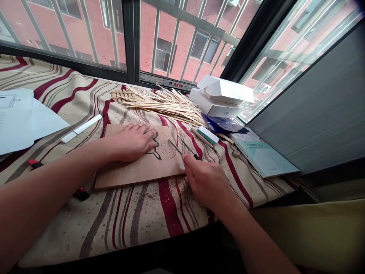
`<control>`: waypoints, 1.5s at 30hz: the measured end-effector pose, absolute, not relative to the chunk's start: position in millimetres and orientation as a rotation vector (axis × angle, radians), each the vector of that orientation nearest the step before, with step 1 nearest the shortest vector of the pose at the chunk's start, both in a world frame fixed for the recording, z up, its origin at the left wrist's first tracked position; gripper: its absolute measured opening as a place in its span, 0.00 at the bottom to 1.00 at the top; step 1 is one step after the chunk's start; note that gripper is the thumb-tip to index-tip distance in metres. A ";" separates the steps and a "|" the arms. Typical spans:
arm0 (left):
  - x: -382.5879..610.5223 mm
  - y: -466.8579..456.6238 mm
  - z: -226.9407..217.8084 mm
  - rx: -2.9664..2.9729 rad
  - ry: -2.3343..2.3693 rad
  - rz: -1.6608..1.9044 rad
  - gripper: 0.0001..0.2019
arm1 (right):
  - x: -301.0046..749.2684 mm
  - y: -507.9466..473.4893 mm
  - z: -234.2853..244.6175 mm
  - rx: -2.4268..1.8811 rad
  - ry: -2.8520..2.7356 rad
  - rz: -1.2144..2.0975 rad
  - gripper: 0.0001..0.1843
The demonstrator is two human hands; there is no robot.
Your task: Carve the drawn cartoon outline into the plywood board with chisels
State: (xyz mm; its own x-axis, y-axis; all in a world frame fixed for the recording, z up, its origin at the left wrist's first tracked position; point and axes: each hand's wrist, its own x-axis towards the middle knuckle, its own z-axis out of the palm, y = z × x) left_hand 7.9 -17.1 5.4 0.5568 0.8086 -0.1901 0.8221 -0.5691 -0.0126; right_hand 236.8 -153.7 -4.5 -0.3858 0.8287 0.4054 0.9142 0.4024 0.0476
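A flat wooden board [122, 173] lies tilted on the striped cloth, with dark carved outlines and a round, face-like pencil drawing [167, 150] near its right end. My left hand [135, 141] rests flat on the board, fingers stretched out beside the carved outline. At the board's right edge, my right hand [207, 179] is closed around a carving tool [175, 147]; its thin dark shaft reaches over the drawing, while its handle is hidden in the fist. A second thin rod [186, 145] with a black end shows just beyond that hand; I cannot tell whether it is held.
Thin wooden sticks [165, 104] are heaped by the window, beside a white box [221, 97]. An eraser [208, 134], a dark blue packet [222, 124] and a book [264, 154] lie right. Papers [25, 118], a white strip [82, 128] and red-black pieces [35, 163] lie left.
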 end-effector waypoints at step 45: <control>7.2 -18.8 7.8 2.680 1.398 -0.234 0.32 | 239.8 -151.4 -3.4 -1.609 -2.158 -0.189 0.14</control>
State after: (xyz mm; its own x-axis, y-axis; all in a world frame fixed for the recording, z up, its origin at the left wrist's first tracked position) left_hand 7.2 -18.8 7.8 0.5642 0.8043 -0.1865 0.8212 -0.5701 0.0257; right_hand 239.8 -151.4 -3.4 -0.2267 0.8778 0.4220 0.9378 0.3137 -0.1488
